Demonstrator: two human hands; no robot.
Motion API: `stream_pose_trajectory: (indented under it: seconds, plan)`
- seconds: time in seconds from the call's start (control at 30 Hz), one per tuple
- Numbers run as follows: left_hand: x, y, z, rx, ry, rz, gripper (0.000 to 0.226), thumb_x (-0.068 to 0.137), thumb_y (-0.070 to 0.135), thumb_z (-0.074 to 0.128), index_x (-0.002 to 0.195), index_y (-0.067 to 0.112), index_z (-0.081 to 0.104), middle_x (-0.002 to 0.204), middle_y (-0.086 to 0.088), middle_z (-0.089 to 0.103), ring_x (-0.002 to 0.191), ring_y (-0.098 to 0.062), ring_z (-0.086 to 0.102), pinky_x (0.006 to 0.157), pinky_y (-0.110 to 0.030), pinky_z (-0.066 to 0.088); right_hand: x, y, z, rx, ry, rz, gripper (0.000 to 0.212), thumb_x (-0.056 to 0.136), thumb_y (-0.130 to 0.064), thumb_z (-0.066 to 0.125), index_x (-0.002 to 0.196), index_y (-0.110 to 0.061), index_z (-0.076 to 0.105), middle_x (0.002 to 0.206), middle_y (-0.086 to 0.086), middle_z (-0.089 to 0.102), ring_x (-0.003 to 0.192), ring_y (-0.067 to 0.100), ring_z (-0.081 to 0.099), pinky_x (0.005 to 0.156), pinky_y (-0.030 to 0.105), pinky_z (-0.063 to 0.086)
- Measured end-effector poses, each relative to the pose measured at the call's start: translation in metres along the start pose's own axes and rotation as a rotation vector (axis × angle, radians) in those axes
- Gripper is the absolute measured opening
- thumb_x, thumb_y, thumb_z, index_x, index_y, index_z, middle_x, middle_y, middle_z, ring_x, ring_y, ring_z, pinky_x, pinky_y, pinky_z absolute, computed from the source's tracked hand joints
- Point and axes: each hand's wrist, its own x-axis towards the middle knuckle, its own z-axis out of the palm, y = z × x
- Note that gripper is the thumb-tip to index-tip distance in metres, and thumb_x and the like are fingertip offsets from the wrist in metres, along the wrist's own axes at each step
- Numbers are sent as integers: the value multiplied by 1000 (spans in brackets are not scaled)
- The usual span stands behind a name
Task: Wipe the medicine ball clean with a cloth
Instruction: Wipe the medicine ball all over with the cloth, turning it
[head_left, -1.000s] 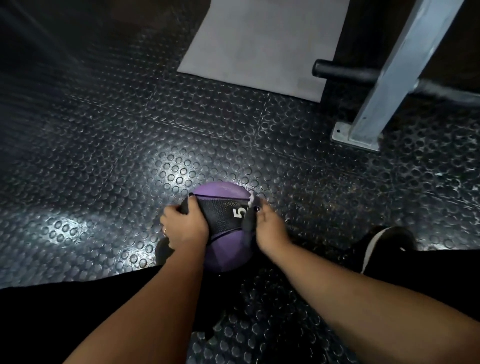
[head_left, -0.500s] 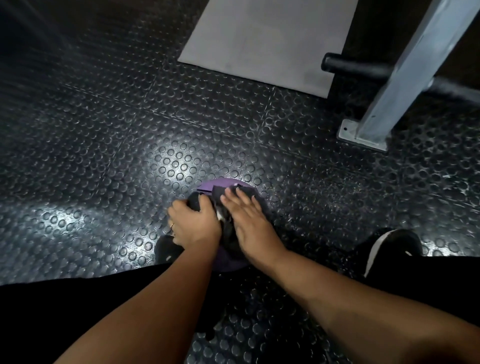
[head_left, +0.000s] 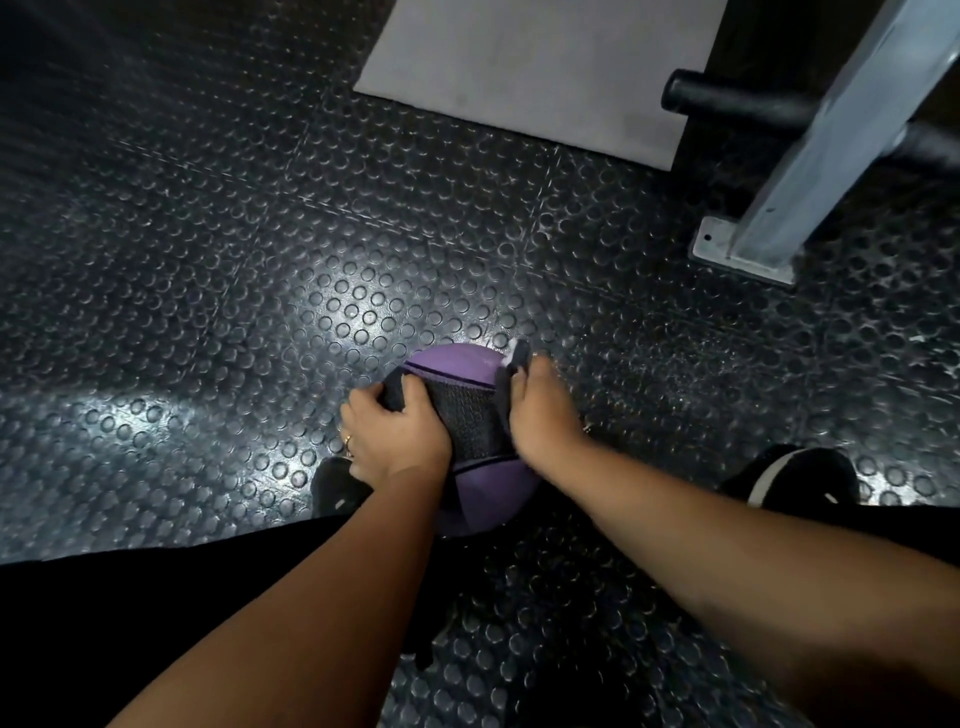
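Right hand (head_left: 540, 415): grips cloth (head_left: 508, 379), swept from crown down to right flank of medicine ball (head_left: 449, 366). Left hand (head_left: 397, 441): clamps left flank. Seated on studded floor (head_left: 260, 312). Top pass likely done; underside remains.

— Can any text, number or label be read?
— None can be made out. On the medicine ball (head_left: 467, 431), only a plain black textured band is shown.

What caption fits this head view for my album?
Left hand and right hand grip a dark cloth on a purple medicine ball on studded floor.
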Motion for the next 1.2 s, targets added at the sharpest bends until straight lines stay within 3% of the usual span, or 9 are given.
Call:
stream_pose_trajectory:
  seconds: [0.1,0.2,0.27,0.37,0.5,0.63,0.87,1.07,1.2]
  plan:
    - [-4,0,0,-11,7,-2,44,87,53,53,117,20,57,122,-3,54,116,-31,53,100,-51,36,-52,3,9,-118,149,-312,37,95,-29,30,114,-6,51,124,18,50,114,33,46,99,44,40]
    - [-10,-1,-1,-10,5,20,44,89,52,54,117,18,56,122,-5,53,117,-31,52,99,-51,36,-47,16,3,-124,217,-405,25,89,-33,36,103,-15,49,118,14,48,104,31,44,89,43,40]
    - [-12,-2,-2,-3,1,22,44,90,51,54,119,18,56,124,-6,52,118,-31,51,99,-51,35,-33,24,2,-57,235,-295,17,92,-29,43,102,-14,45,115,16,45,102,32,43,87,42,39]
    - [-14,-6,-3,-24,-1,31,43,89,51,55,119,20,56,123,-4,52,120,-31,50,99,-52,34,-4,38,2,110,119,92,18,97,-17,46,111,-5,46,122,18,44,103,29,46,84,32,38]
    - [-9,-7,-4,-44,8,6,44,88,52,54,118,19,57,122,-4,53,118,-32,51,100,-53,34,12,51,-20,271,48,342,21,97,-17,48,114,-13,35,112,16,59,88,25,55,73,29,38]
    - [-10,-1,-2,-36,3,-5,45,88,53,53,119,19,56,122,-4,53,117,-32,53,100,-52,34,-19,26,-20,99,223,47,26,95,-25,52,117,-13,42,116,12,49,87,22,52,68,24,38]
    - [-11,-6,-3,-58,25,-22,43,89,50,55,119,19,57,123,-4,54,119,-31,52,101,-51,32,-40,34,-18,-247,105,-689,17,91,-26,43,105,-19,50,101,9,49,70,31,56,57,39,51]
    - [-17,-1,0,-44,28,0,45,89,52,55,120,20,56,123,-3,54,118,-30,52,102,-51,32,-19,63,-27,-66,98,-318,25,95,-10,44,117,-16,55,114,9,57,89,34,59,73,40,51]
    - [-9,-3,0,-55,37,-31,44,87,53,54,117,21,58,122,-3,55,118,-31,52,100,-51,33,-28,16,-22,-52,73,-543,18,97,-17,48,111,-15,58,108,4,54,83,27,59,69,35,49]
